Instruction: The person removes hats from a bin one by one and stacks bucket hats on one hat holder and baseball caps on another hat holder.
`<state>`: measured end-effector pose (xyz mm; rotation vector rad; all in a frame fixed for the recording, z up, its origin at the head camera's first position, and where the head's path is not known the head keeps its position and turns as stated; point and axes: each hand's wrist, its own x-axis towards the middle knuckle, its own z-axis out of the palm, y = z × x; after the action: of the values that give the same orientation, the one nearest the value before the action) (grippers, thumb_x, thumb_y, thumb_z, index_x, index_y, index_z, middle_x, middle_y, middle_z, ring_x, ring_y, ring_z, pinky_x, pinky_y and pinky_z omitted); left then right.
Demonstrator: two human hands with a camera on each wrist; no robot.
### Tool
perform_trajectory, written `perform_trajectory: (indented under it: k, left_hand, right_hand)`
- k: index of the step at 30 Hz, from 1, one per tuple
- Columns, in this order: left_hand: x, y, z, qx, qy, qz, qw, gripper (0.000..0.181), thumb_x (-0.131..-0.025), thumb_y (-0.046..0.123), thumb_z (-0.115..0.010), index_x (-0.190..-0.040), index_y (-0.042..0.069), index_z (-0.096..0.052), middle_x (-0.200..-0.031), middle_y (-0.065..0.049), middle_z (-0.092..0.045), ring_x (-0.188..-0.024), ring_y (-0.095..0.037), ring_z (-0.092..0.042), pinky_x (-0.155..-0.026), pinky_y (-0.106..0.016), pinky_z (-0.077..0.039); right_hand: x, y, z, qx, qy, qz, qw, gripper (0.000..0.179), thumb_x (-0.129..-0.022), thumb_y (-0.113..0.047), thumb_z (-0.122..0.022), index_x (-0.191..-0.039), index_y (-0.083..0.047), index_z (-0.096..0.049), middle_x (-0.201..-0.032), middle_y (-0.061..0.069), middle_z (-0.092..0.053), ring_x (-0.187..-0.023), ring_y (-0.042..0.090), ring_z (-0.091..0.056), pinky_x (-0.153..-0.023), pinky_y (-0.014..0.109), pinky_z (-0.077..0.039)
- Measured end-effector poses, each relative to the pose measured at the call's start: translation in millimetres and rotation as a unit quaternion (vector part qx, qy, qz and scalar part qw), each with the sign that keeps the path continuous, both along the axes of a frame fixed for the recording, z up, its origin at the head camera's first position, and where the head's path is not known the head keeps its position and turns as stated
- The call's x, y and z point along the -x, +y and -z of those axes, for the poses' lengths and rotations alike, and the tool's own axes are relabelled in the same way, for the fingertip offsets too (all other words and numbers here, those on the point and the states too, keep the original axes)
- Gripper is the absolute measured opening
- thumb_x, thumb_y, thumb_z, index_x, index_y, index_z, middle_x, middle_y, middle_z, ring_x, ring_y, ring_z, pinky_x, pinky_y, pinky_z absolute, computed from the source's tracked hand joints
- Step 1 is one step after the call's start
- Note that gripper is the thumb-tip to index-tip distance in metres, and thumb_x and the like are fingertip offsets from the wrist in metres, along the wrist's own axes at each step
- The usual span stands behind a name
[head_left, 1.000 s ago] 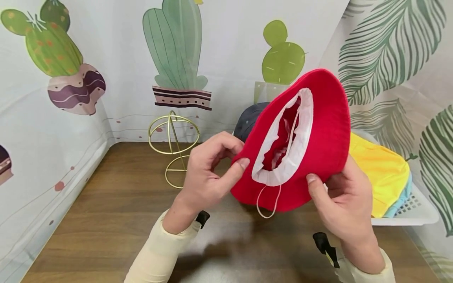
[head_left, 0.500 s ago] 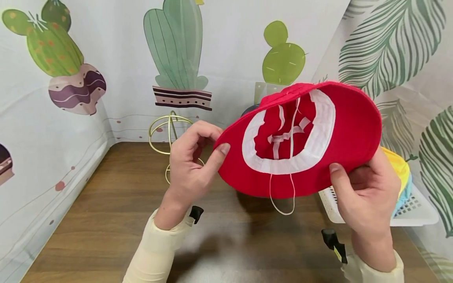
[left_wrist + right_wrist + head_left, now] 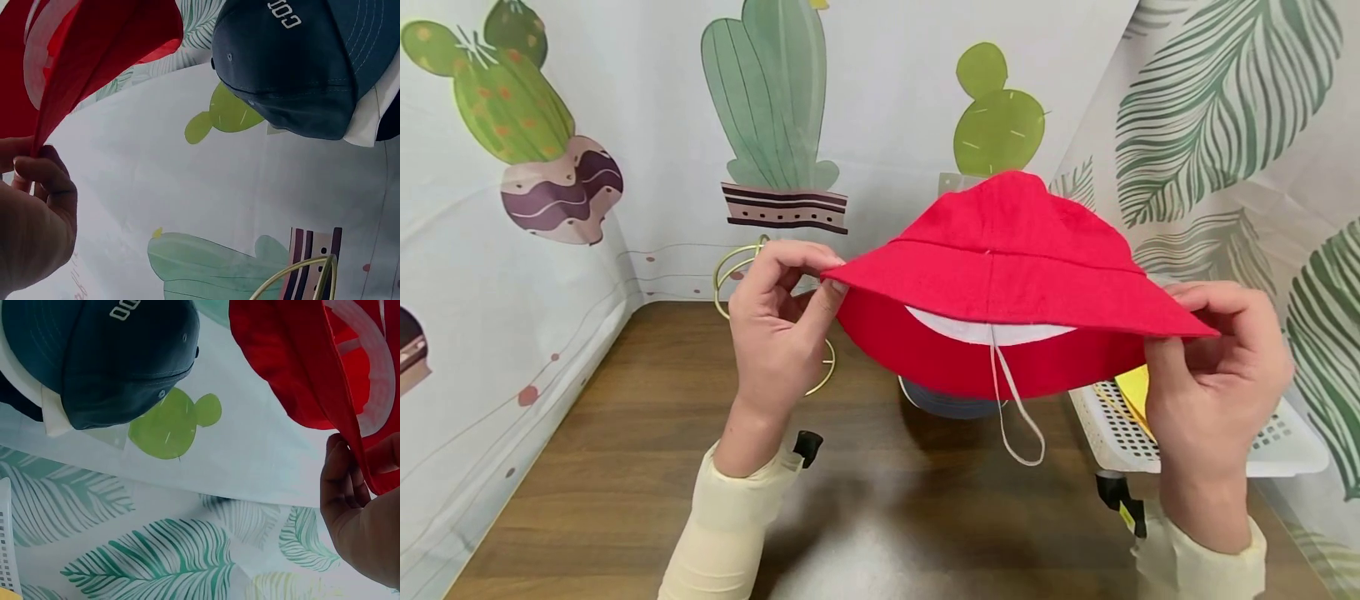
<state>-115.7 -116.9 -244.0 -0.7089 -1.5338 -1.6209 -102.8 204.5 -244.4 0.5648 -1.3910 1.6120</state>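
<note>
A red bucket hat (image 3: pixel 1000 275) with a white inner band hangs in the air between both hands, crown up, brim toward me. My left hand (image 3: pixel 778 325) pinches the brim's left end between thumb and fingers. At the other end, my right hand (image 3: pixel 1217 375) pinches the brim the same way. A thin white cord (image 3: pixel 1026 433) dangles in a loop below the brim. Behind the hat, a dark blue baseball cap (image 3: pixel 284 69) with pale lettering shows in the left wrist view; the hat hides most of it in the head view.
A gold wire stand (image 3: pixel 829 367) is partly hidden behind the left hand. To the right, a white perforated basket (image 3: pixel 1292 442) holds yellow cloth (image 3: pixel 1135 392). Wooden tabletop (image 3: pixel 610 442) lies below, with cactus-print and leaf-print cloth (image 3: pixel 895 100) hanging behind.
The hat has turned from showing its inside to crown up with the brim toward me. My hands have spread apart, the right one moving right and the left one moving left.
</note>
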Motion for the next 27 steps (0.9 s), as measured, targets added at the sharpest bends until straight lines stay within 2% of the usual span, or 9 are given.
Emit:
perform_trajectory:
  k: [4,7,11,14,18,20,24,26,27]
  left_hand:
    - [1.9,-1.6,0.2,0.0,-0.026,0.009,0.9996,0.015,-0.094,-0.009,-0.073,-0.106,-0.012,-0.064,-0.106,-0.015,-0.067,-0.075,-0.025,-0.063,-0.052,-0.026,-0.055]
    - [3.1,-2.4,0.3,0.005,-0.039,0.02,0.999,0.016,-0.093,-0.012,-0.072,-0.107,-0.012,-0.064,-0.105,-0.015,-0.067,-0.067,-0.023,-0.059,-0.047,-0.028,-0.051]
    - [5.3,-2.4,0.2,-0.001,-0.029,0.042,0.9987,0.017,-0.092,-0.015,-0.071,-0.107,-0.015,-0.062,-0.104,-0.017,-0.067,-0.075,-0.026,-0.063,-0.052,-0.03,-0.057]
    - [7.1,-1.9,-0.1,-0.009,-0.002,0.054,0.9985,0.018,-0.091,-0.015,-0.073,-0.104,-0.017,-0.061,-0.104,-0.017,-0.066,-0.084,-0.029,-0.064,-0.059,-0.03,-0.059]
    - [9.3,-1.3,-0.6,-0.013,0.031,0.056,0.9979,0.022,-0.091,-0.009,-0.077,-0.1,-0.018,-0.06,-0.105,-0.014,-0.065,-0.095,-0.031,-0.063,-0.074,-0.031,-0.061]
    - [10.0,-1.5,-0.5,-0.012,0.038,0.053,0.9978,0.023,-0.091,-0.007,-0.078,-0.1,-0.018,-0.06,-0.106,-0.012,-0.064,-0.098,-0.031,-0.061,-0.081,-0.031,-0.061]
    - [11.1,-3.3,0.5,-0.013,0.037,0.055,0.9977,0.022,-0.091,-0.009,-0.077,-0.1,-0.018,-0.06,-0.105,-0.011,-0.06,-0.098,-0.029,-0.058,-0.082,-0.029,-0.06]
    - [11.8,-5.0,1.1,-0.013,0.033,0.051,0.998,0.02,-0.09,-0.012,-0.076,-0.1,-0.018,-0.06,-0.104,-0.01,-0.059,-0.097,-0.028,-0.057,-0.076,-0.025,-0.058]
    - [12.0,-6.0,1.3,-0.013,0.031,0.049,0.9982,0.019,-0.09,-0.013,-0.076,-0.099,-0.018,-0.06,-0.104,-0.01,-0.059,-0.095,-0.027,-0.057,-0.072,-0.023,-0.056]
  right_hand:
    - [2.2,-0.4,-0.6,0.01,-0.014,0.01,0.9998,0.022,-0.088,0.011,-0.07,-0.103,0.024,-0.059,-0.103,0.021,-0.071,-0.091,0.027,-0.068,-0.08,0.024,-0.059]
    - [7.4,3.2,3.4,0.025,-0.029,-0.008,0.9992,0.023,-0.09,0.011,-0.071,-0.105,0.023,-0.059,-0.104,0.022,-0.071,-0.095,0.029,-0.067,-0.081,0.026,-0.058]
    - [16.2,9.1,9.0,0.063,-0.057,-0.052,0.995,0.021,-0.09,0.013,-0.072,-0.107,0.02,-0.061,-0.106,0.024,-0.069,-0.095,0.03,-0.065,-0.077,0.026,-0.058]
    - [20.6,13.5,10.9,0.086,-0.117,-0.052,0.988,0.018,-0.09,0.01,-0.074,-0.105,0.012,-0.064,-0.103,0.022,-0.067,-0.086,0.027,-0.063,-0.07,0.023,-0.059]
    - [23.6,20.1,11.1,0.098,-0.221,-0.062,0.9683,0.008,-0.093,0.004,-0.073,-0.095,0.002,-0.066,-0.089,0.015,-0.067,-0.07,0.02,-0.06,-0.06,0.02,-0.057]
    - [25.1,23.4,11.7,0.09,-0.256,-0.091,0.9582,0.004,-0.096,0.0,-0.072,-0.094,0.002,-0.069,-0.084,0.011,-0.068,-0.066,0.017,-0.059,-0.057,0.02,-0.055]
    - [29.1,29.8,14.8,0.071,-0.282,-0.197,0.9363,0.015,-0.104,-0.005,-0.064,-0.101,0.005,-0.075,-0.082,0.006,-0.07,-0.067,0.016,-0.062,-0.059,0.021,-0.055]
    - [31.2,32.7,16.3,0.08,-0.279,-0.266,0.9191,0.021,-0.107,-0.004,-0.058,-0.109,0.006,-0.076,-0.08,0.005,-0.069,-0.067,0.015,-0.064,-0.061,0.022,-0.056]
    - [32.2,34.1,16.8,0.094,-0.275,-0.308,0.9059,0.024,-0.109,-0.003,-0.052,-0.113,0.007,-0.074,-0.084,0.007,-0.071,-0.07,0.017,-0.067,-0.065,0.024,-0.059]
